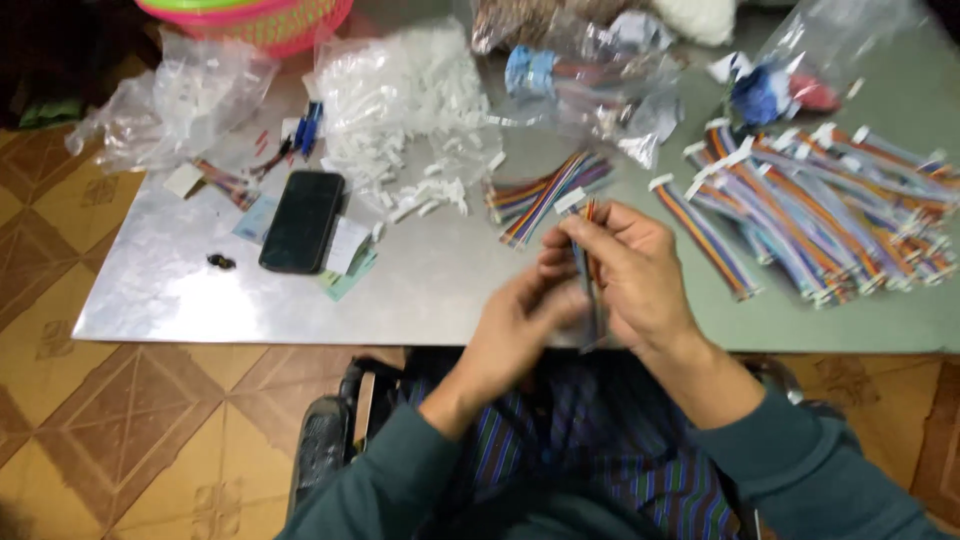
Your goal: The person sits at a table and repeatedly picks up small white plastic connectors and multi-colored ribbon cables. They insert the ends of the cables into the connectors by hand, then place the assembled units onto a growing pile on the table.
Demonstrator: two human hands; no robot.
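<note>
Dark teal sleeves and a striped cloth over the lap are seen nearest the camera, at the bottom edge. Above them, the left hand (520,325) and the right hand (635,275) are held together over the near edge of the table (180,300). A thin multicoloured ribbon cable (588,262) is pinched between the fingers of both hands; its white connector (570,200) is held at the right hand's fingertips. Blur hides the exact grip of the left fingers, though they are closed on the cable's lower part.

The table is a dull grey metal sheet, lightly reflective. Just beyond the hands, a small bundle of rainbow cables (545,190) is laid on it. A large spread of finished cables (830,215) with white ends is laid out to the right. A clear bag of white plastic housings (410,90), some spilled loose, is set at the centre back, and a black phone (302,220) lies face up to its left on slips of paper. More clear bags are ranged along the far edge, with a pink and green basket (260,20) at the top left.

The floor (100,440) is laid with tan tiles bearing diamond patterns.
</note>
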